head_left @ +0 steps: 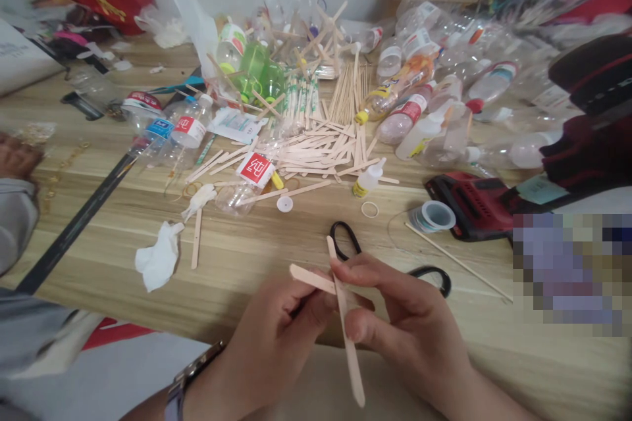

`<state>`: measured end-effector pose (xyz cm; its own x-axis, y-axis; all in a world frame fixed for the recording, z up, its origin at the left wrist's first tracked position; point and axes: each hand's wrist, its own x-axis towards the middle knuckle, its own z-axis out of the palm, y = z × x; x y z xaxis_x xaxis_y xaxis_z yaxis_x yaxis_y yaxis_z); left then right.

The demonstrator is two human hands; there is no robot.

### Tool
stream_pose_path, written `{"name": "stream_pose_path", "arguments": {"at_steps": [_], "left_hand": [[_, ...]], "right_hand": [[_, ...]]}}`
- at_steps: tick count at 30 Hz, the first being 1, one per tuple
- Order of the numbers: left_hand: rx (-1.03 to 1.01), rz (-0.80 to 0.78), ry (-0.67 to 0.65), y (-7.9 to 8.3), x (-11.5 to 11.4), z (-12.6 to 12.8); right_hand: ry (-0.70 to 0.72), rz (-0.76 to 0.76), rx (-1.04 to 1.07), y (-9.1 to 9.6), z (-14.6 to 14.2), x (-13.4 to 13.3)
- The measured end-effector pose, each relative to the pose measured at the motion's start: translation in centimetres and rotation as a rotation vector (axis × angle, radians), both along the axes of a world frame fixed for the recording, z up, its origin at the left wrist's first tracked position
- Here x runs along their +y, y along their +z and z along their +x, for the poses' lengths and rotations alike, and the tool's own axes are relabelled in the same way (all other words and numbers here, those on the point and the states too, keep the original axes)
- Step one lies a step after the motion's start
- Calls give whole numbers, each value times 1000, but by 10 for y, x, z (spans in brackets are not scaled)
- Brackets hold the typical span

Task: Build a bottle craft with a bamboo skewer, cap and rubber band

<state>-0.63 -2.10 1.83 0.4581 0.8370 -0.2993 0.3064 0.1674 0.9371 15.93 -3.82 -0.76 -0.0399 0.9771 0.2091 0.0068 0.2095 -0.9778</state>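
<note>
Low in the middle of the view, my left hand point(276, 335) pinches one flat wooden craft stick point(309, 278) that points left and away. My right hand point(405, 322) grips a second, longer craft stick point(351, 358) that runs almost upright and crosses over the first. Both hands are closed on their sticks, just above the near edge of the wooden table point(257, 250). A watch sits on my left wrist. Black-handled scissors point(345, 237) lie on the table right behind my fingers.
A heap of craft sticks point(320, 145), skewers and several plastic bottles covers the table's far half. A small glue bottle point(368, 179), tape roll point(434, 216), red tool point(469, 204) and crumpled tissue point(158, 260) lie nearer. Another person's sleeve point(17, 223) shows at left.
</note>
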Motion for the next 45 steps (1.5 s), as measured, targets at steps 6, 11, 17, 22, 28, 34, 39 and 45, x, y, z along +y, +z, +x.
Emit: {"name": "stream_pose_path", "arguments": {"at_steps": [6,11,17,22,28,34,39,45], "left_hand": [[-57,-44,11,-1,-1,1],[-49,-63,40,0,-2,3],[-56,-29,20,0,-2,3],[-82,-37,7,-5,0,1],[-133,-172,3,-19,5,1],[-113,-207,-55,-14,10,2],[-147,-210,-73,-14,9,2],[-115,-173,-51,-15,8,1]], "right_hand": [[0,25,-15,-1,0,0],[15,28,-4,-1,1,-1],[-1,14,-1,-3,2,-3],[-2,26,-65,-4,2,1],[22,1,-194,0,5,14],[2,-74,-243,0,11,14],[0,-47,-300,-1,9,10],[26,-31,-348,-2,8,6]]}}
